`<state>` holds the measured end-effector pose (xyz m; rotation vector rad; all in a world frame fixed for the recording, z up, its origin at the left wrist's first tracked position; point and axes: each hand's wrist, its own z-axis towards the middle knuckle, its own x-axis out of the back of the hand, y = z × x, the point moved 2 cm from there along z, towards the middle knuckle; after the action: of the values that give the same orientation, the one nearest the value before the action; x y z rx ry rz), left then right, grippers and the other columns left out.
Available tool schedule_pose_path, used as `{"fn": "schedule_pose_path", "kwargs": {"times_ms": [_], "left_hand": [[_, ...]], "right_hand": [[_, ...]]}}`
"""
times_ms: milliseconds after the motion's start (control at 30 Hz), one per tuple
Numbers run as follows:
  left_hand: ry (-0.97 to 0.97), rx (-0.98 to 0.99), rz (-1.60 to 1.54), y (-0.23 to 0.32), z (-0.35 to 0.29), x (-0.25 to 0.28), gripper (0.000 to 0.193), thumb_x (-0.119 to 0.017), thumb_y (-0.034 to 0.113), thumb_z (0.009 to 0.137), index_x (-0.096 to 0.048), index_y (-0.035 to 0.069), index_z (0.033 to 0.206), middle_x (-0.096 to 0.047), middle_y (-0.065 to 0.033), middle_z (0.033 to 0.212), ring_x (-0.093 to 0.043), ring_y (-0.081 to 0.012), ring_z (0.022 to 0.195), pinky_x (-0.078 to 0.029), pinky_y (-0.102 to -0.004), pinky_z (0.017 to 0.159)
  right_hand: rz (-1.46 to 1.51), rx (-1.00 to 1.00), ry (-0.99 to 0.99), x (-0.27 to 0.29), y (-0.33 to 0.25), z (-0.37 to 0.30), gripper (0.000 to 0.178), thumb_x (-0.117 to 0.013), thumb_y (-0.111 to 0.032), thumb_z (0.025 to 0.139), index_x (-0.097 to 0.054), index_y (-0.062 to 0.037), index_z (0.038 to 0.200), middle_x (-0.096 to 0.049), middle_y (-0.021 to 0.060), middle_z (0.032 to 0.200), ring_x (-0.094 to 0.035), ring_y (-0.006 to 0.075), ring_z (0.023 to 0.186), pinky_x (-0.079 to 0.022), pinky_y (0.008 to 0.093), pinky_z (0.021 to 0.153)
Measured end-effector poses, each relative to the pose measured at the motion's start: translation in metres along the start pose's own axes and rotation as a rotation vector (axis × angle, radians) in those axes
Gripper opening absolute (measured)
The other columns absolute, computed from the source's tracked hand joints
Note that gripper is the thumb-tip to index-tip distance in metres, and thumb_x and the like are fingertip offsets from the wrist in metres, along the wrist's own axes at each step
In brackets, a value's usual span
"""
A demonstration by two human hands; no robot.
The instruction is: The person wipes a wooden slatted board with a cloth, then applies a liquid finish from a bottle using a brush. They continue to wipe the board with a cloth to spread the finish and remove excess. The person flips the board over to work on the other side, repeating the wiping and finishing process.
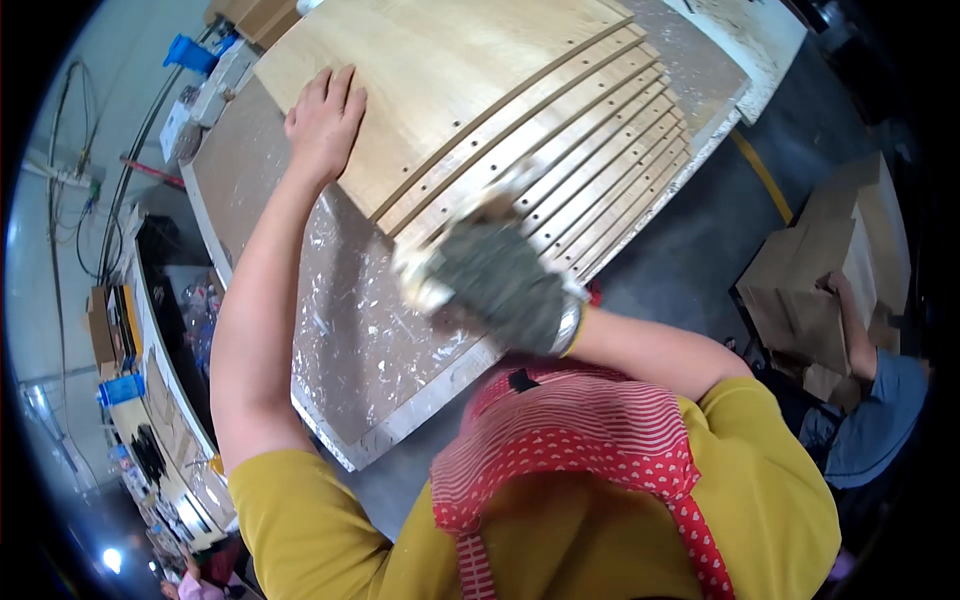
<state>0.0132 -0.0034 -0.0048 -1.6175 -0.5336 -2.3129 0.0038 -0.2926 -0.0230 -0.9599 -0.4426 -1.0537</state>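
Several thin wooden boards lie fanned in a stack on the paint-spattered table, their curved edges stepped one past the next and dotted with small dark holes. From where I stand, the person's bare left hand rests flat on the top board near its left edge, fingers straight and lying nearly together, gripping nothing. The right hand, in a grey glove, is closed over a pale rag at the boards' near edge; blur hides how each finger sits. Off to the right, another person has a hand on a big brown cardboard box.
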Motion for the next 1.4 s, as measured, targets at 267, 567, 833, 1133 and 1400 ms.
{"fn": "schedule_pose_path", "kwargs": {"times_ms": [267, 567, 833, 1133, 1400], "left_hand": [[0.003, 0.01, -0.01, 0.002, -0.002, 0.004, 0.053, -0.039, 0.047, 0.094, -0.045, 0.02, 0.14, -0.038, -0.0122, 0.147, -0.033, -0.0284, 0.137, -0.022, -0.0519, 0.11], [-0.012, -0.007, -0.001, -0.012, 0.004, -0.008, 0.052, -0.039, 0.046, 0.095, -0.043, 0.021, 0.141, -0.039, -0.0117, 0.146, -0.034, -0.0272, 0.136, -0.023, -0.0499, 0.109], [-0.031, -0.005, 0.013, -0.008, 0.001, -0.003, 0.05, -0.038, 0.043, 0.098, -0.041, 0.02, 0.142, -0.037, -0.0114, 0.147, -0.034, -0.0277, 0.136, -0.023, -0.0483, 0.11], [-0.101, 0.007, 0.01, 0.005, 0.001, 0.007, 0.05, -0.034, 0.04, 0.1, -0.037, 0.018, 0.145, -0.032, -0.0128, 0.15, -0.032, -0.0291, 0.137, -0.021, -0.0468, 0.111], [-0.105, -0.062, -0.05, 0.01, -0.003, 0.018, 0.048, -0.037, 0.034, 0.1, -0.039, 0.014, 0.144, -0.034, -0.0148, 0.148, -0.035, -0.0314, 0.136, -0.026, -0.0412, 0.11]], "right_hand": [[0.488, -0.385, 0.414, 0.08, 0.048, -0.019, 0.024, -0.052, -0.025, 0.095, -0.061, -0.0075, 0.109, -0.066, 0.0073, 0.09, -0.063, 0.0146, 0.071, -0.053, 0.0289, 0.063], [0.127, 0.017, 0.044, -0.014, -0.028, -0.025, 0.038, -0.066, -0.026, 0.076, -0.064, -0.0122, 0.112, -0.064, 0.0099, 0.108, -0.061, 0.0277, 0.102, -0.047, 0.0419, 0.092], [-0.207, 0.026, 0.028, 0.05, 0.044, -0.047, 0.044, -0.066, -0.013, 0.071, -0.06, -0.0083, 0.115, -0.062, 0.0126, 0.109, -0.061, 0.032, 0.102, -0.049, 0.0453, 0.09], [-0.483, -0.54, 0.137, 0.177, 0.199, -0.078, 0.023, -0.059, -0.016, 0.083, -0.067, -0.0136, 0.104, -0.065, 0.0106, 0.1, -0.062, 0.0281, 0.096, -0.049, 0.0401, 0.086], [-0.464, -0.315, 0.189, 0.173, 0.251, -0.12, 0.036, -0.052, -0.012, 0.085, -0.061, -0.0107, 0.12, -0.06, 0.0125, 0.122, -0.054, 0.0323, 0.116, -0.04, 0.0417, 0.101]]}}
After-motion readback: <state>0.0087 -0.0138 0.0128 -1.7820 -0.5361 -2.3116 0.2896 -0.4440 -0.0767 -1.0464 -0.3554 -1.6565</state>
